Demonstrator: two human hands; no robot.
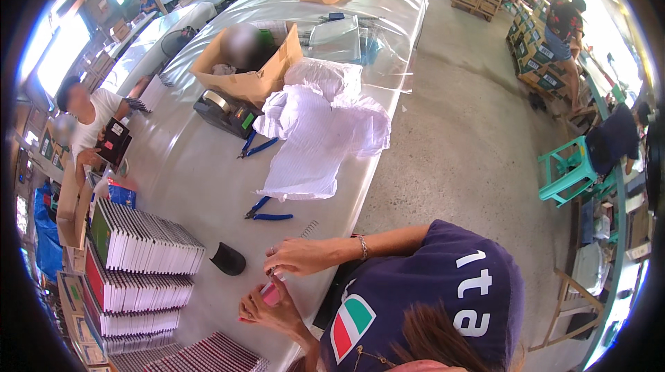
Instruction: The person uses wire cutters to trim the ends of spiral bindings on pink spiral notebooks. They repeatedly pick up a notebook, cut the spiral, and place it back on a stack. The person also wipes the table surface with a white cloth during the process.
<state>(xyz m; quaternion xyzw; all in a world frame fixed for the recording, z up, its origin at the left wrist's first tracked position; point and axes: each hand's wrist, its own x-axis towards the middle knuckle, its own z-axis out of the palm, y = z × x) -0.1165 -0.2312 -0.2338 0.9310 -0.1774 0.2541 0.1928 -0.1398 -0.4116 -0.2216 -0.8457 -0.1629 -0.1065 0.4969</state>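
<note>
My left hand point(262, 310) is closed around a small pink piece point(271, 294) with a pale edge, perhaps a little booklet; its kind is not clear. Just above it, my right hand point(296, 258), with a bracelet at the wrist, bends its fingers down in a pinch at the piece's upper end. What lies between those fingertips is hidden. A loose wire coil point(309, 228) rests on the table beside my right hand. Left of both hands stands a black curved holder point(228, 259). Blue-handled pliers point(269, 217) lie beyond the coil, and a second pair point(258, 146) lies farther off.
Stacks of coil-bound notebooks point(149, 240) fill the table's near left. Crumpled white wrapping point(318, 136), a tape dispenser point(225, 114) and an open cardboard box point(239, 71) stand farther back. A co-worker point(93, 119) handles a dark notebook across the table. Green stools point(569, 171) stand right.
</note>
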